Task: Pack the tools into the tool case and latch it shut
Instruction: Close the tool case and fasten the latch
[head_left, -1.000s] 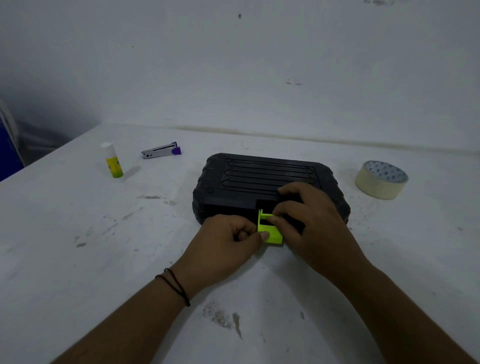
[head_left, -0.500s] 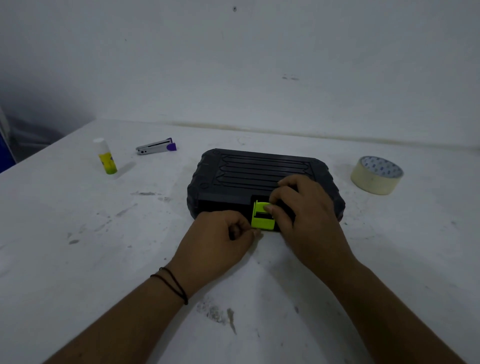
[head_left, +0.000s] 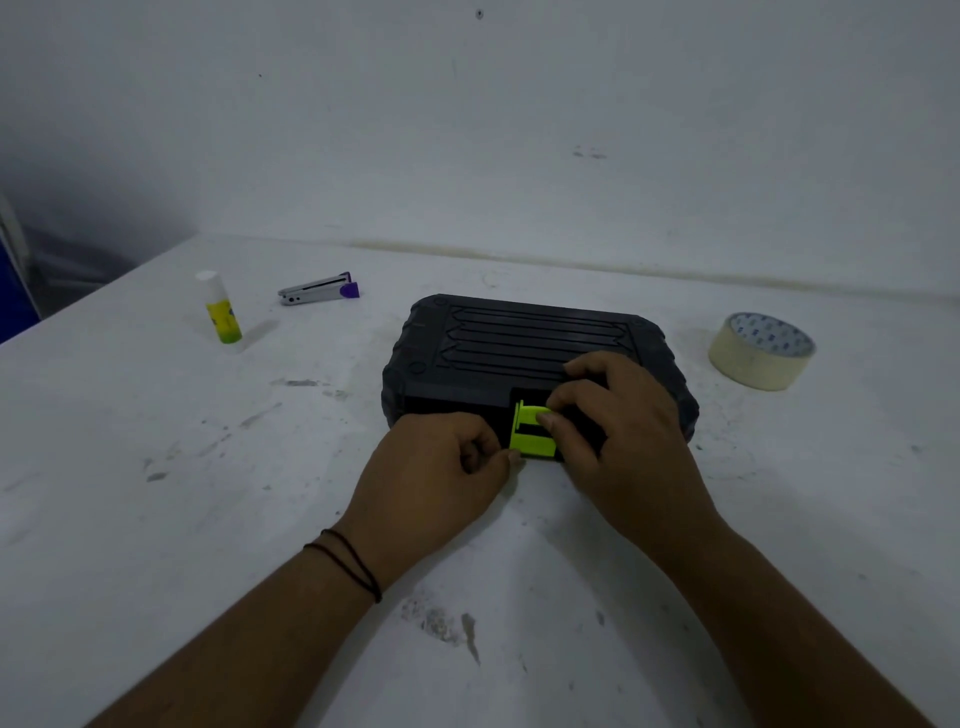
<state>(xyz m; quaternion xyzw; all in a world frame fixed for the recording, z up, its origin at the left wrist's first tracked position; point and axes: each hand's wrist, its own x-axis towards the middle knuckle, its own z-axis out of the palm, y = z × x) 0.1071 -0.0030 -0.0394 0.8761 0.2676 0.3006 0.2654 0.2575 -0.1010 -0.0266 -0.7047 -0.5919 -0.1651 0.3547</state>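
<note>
Since a second ago the green latch (head_left: 531, 432) has swung up against the front of the closed tool case (head_left: 524, 345), at bench (head_left: 156, 467) centre. Right hand (head_left: 621, 436) fingers pinch its top; left hand (head_left: 439, 467) curls at 9 o'clock, its grip unclear. If the case slides toward 12 on that scuffed white bench by the wall, it probably won't click.

- Tool case (head_left: 519, 345): matt black plastic, ribbed lid.
- Latch (head_left: 530, 434) under my fingers: smooth bright green plastic.
- Table (head_left: 156, 467): white painted top, scuffed and stained.
- Tape roll (head_left: 761, 351): cream paper, matt.
- Stapler (head_left: 317, 289): shiny metal, purple plastic end.
- Glue stick (head_left: 221, 309): smooth plastic.
</note>
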